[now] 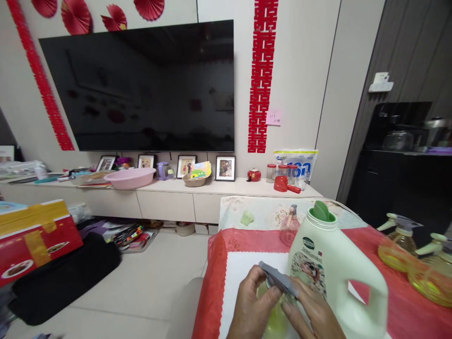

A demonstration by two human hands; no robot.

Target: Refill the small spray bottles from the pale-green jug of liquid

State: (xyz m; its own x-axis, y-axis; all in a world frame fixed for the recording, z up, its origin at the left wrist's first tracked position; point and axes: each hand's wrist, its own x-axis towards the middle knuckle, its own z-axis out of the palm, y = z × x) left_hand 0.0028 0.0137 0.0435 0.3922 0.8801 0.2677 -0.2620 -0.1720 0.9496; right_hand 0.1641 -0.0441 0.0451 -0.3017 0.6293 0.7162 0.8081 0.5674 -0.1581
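Observation:
Low in the centre, my left hand (252,301) and my right hand (310,308) both grip a grey spray head (278,278) over a clear bottle (275,325) with yellow-green liquid. Fingers cover much of the bottle's neck. Just right of them stands a large pale green jug (353,273), uncapped, with a darker green piece (321,211) in its mouth. Behind the hands is a pink spray bottle (290,228). Two more spray bottles (399,245) with yellow liquid stand at the right.
A red cloth (208,292) and a white sheet (233,268) cover the table. A light green crumpled item (247,217) lies at its back. Beyond are a white cabinet (169,200) with a pink basin (130,179), and a red box (38,240) at left.

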